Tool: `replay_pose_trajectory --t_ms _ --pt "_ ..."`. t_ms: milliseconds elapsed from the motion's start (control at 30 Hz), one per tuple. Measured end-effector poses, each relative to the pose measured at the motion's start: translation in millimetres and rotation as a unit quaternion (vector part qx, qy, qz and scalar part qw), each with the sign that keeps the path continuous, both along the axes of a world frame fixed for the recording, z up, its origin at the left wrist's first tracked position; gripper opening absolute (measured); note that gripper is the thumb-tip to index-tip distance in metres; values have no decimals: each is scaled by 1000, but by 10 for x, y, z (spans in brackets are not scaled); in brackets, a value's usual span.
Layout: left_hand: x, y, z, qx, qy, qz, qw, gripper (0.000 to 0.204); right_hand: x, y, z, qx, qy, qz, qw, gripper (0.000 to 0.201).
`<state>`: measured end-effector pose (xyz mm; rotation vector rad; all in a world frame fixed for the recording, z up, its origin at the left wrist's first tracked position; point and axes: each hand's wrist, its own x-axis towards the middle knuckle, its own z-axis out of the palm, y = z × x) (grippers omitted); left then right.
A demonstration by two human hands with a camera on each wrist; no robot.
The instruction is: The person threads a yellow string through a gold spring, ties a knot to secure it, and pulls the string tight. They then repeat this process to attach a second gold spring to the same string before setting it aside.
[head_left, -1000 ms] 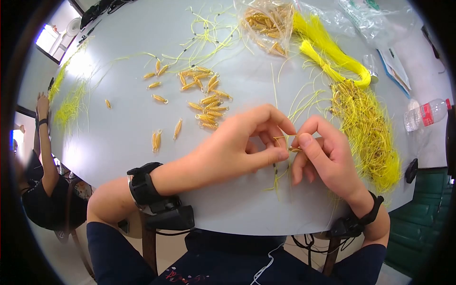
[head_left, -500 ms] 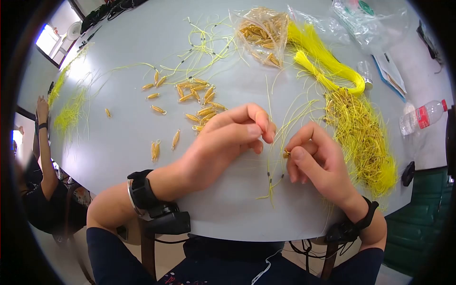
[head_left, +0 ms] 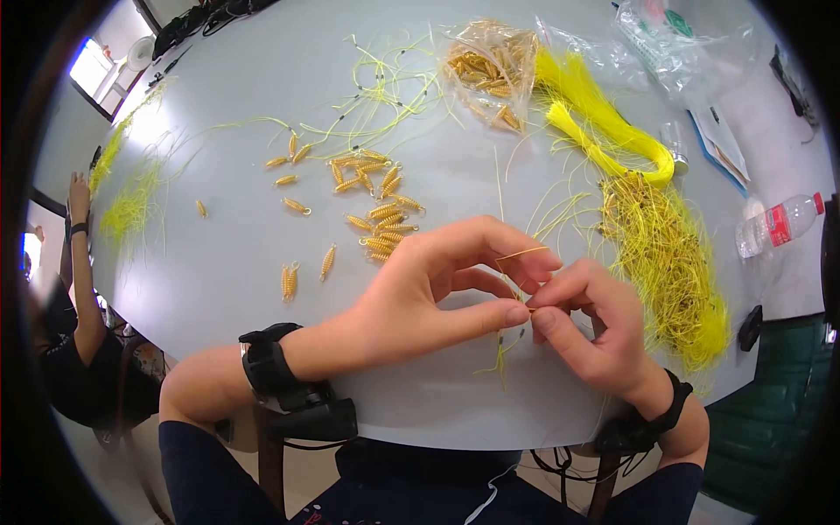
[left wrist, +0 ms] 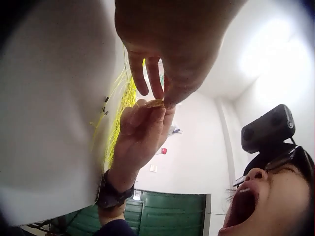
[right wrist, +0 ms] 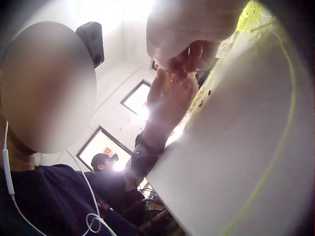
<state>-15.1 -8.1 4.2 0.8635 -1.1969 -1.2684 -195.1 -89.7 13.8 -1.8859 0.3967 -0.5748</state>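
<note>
My two hands meet over the table's front half. The right hand [head_left: 599, 328] pinches a small gold coil spring [left wrist: 155, 103] between thumb and index finger; in the head view the fingers mostly hide it. My left hand [head_left: 437, 293] has its thumb tip right at the spring's end and pinches a thin yellow line [head_left: 523, 253], which bends across the index fingertip. Below the hands, yellow strands with small dark beads [head_left: 500, 341] lie on the table. In the right wrist view the right hand's back covers much of the work.
Loose gold springs [head_left: 385, 210] lie left of the hands. Farther back are a plastic bag of springs [head_left: 490, 70] and a yellow line hank [head_left: 612, 131]. A tangled heap of tied line [head_left: 665, 262] lies at right, beside a water bottle [head_left: 779, 226]. Another person's arm [head_left: 80, 227] shows far left.
Half a second ago my left hand had drawn back from the right; now it has moved right and its thumb meets the right fingertips again. The right hand has kept the spring.
</note>
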Motion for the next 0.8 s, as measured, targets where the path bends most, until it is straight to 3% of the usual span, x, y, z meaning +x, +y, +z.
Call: replay_pose_trajectory --t_ms 200,400,800 --pt "2 17 30 29 -62 -13 998 34 1 21 -11 14 -40 -35 999 9" --pt "-32 21 18 88 -40 -49 994 35 19 -21 22 -96 -62 -46 992 10" --pt "-28 41 21 116 9 -105 988 26 1 -20 38 -100 -50 -70 991 9"
